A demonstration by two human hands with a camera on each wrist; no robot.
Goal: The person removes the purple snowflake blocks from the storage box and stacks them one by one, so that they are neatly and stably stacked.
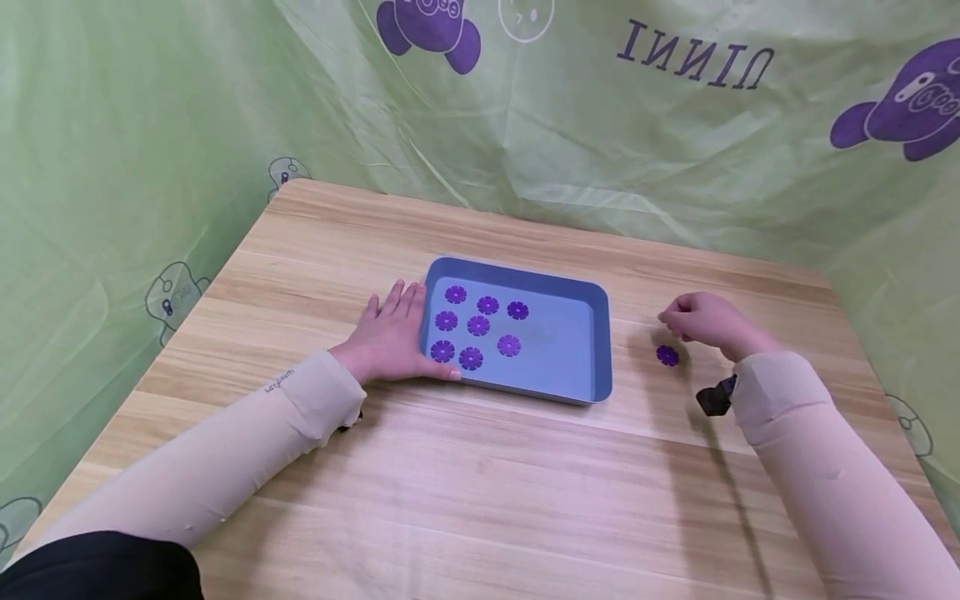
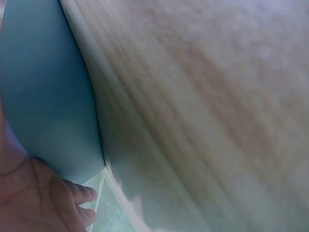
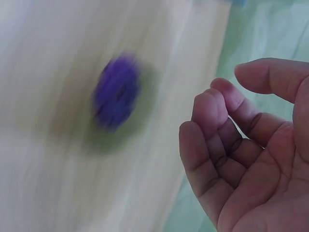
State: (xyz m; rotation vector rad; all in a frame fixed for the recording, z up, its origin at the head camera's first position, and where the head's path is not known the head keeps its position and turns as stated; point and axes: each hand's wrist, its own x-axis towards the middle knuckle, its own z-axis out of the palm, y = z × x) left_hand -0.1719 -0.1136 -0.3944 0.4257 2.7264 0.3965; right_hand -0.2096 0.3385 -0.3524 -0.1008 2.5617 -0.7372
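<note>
- Green fabric sheet (image 1: 510, 142): hangs behind and beside the table, printed with purple cartoon figures (image 1: 911, 104) and mirrored lettering (image 1: 693, 57).
- Table (image 1: 465, 492): light striped wood grain, rounded far corners; it bears the tray.
- Pale sleeves (image 1: 840, 475): one on each forearm, reaching in from the two lower corners of the head view.
- Blue rectangular tray (image 1: 558, 337): shallow, raised walls, near the middle of the table, with the left hand touching its left end.
- Left hand (image 1: 392, 337): spread against the tray's left wall, fingers straight, thumb lying at the near left corner.
- Right hand (image 1: 708, 323): over the table to the right of the tray, fingers loosely bent, thumb tip apart from them, grasping nothing.
- Black device (image 1: 714, 400): at the right wrist.
- Eight purple notched discs (image 1: 477, 326): in the left and middle part of the tray, in columns of three, three and two.
- Lone purple disc (image 3: 117, 92): near the right hand's fingers but apart from them, outside the tray, blurred in the right wrist view; I cannot tell whether it touches the table.
</note>
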